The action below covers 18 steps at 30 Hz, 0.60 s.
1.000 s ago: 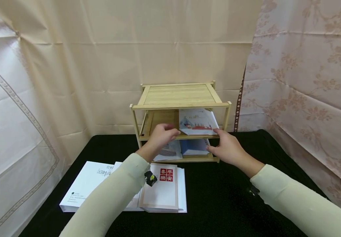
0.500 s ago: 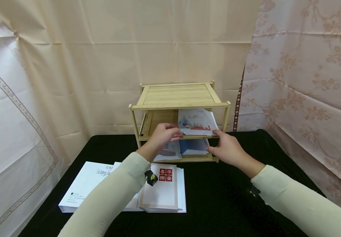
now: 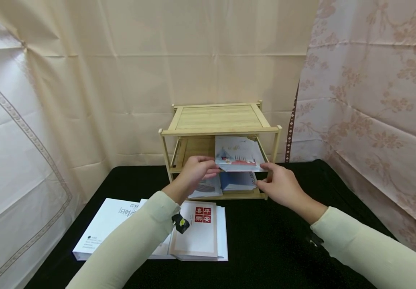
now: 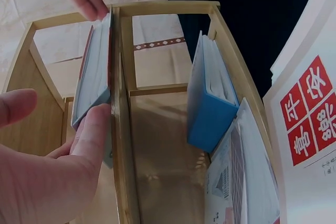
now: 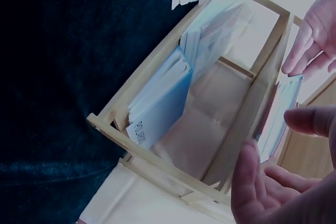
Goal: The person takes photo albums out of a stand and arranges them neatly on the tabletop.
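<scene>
A thin white book with a painted red-and-blue cover lies flat on the middle level of the wooden shelf, its front edge at the board's front. My left hand has its fingertips at the book's near left corner; in the left wrist view, the fingers touch the spine end, with the thumb away from it. At the right corner, my right hand lays a fingertip on the cover's edge, another digit lower down. Nothing is curled round the book in either hand.
The bamboo shelf stands on a black cloth. Its lowest level holds a blue book and a white book. In front lie several white books, one marked with red squares and a thicker one.
The painted book has slid toward me and slightly left, its front edge now lower in view. Both hands have drawn back a little with it, the left fingers reaching its corner.
</scene>
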Each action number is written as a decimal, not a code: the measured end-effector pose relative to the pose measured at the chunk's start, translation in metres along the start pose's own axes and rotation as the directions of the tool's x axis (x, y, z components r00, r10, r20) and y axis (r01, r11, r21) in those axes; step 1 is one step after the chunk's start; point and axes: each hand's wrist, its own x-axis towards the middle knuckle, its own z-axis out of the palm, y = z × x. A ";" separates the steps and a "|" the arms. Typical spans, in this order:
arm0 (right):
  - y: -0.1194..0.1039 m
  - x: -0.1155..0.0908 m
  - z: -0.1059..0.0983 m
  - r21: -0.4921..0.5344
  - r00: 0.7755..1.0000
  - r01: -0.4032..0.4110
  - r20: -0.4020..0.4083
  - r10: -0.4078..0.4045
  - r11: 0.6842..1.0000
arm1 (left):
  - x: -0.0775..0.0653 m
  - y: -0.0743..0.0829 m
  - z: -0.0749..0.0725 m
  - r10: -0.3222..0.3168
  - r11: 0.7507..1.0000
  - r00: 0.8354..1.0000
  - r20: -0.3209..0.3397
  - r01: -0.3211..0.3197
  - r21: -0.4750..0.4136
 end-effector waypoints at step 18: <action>-0.003 -0.007 -0.001 0.075 0.995 -0.023 -0.097 0.031 0.997 | -0.010 -0.003 -0.007 -0.069 0.994 0.994 0.087 0.076 -0.079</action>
